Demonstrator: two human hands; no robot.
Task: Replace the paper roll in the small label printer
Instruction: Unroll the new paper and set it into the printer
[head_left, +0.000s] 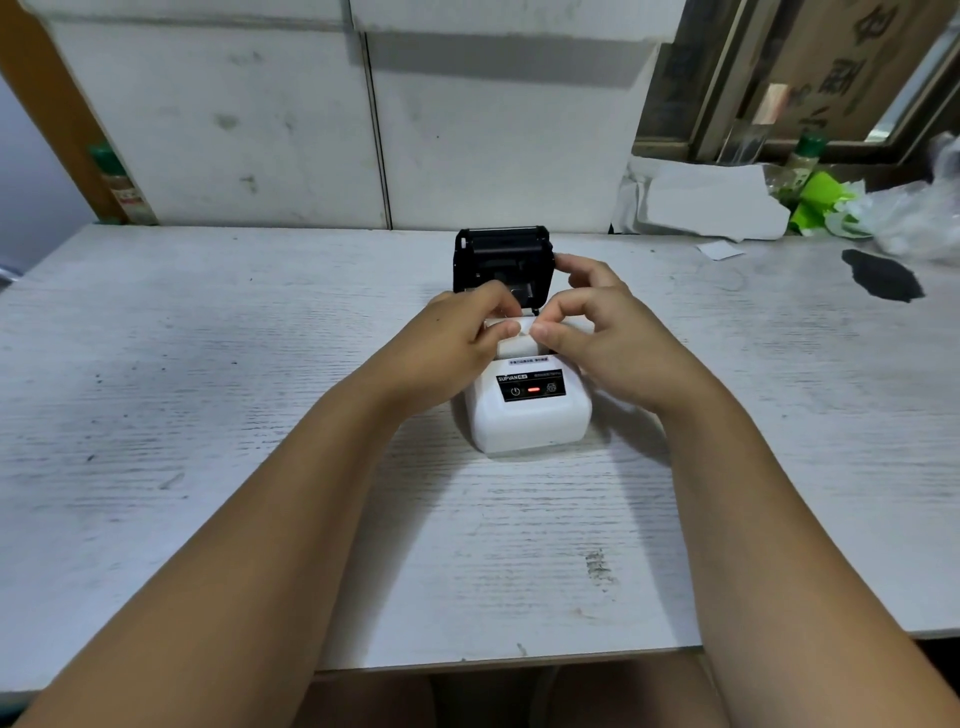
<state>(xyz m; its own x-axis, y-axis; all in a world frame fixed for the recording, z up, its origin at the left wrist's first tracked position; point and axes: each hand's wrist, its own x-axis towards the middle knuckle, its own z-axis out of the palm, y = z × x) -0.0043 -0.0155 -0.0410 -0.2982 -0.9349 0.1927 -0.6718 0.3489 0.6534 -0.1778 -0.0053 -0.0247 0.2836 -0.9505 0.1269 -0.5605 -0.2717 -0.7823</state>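
A small white label printer (527, 418) stands in the middle of the white table (208, 415), with a red light on its black front panel. Its black lid (501, 254) is flipped up and back. A white paper roll (522, 340) lies in the open bay. My left hand (462, 338) pinches the roll from the left with thumb and fingers. My right hand (597, 327) pinches it from the right, one finger reaching toward the lid's edge. Most of the roll is hidden by my fingers.
White panels form the wall behind the table. At the back right lie torn white paper (711, 205), green wrapping (818, 200), clear plastic bags (919, 218), a small white slip (719, 251) and a black patch (883, 275). A green-capped bottle (117, 182) stands back left.
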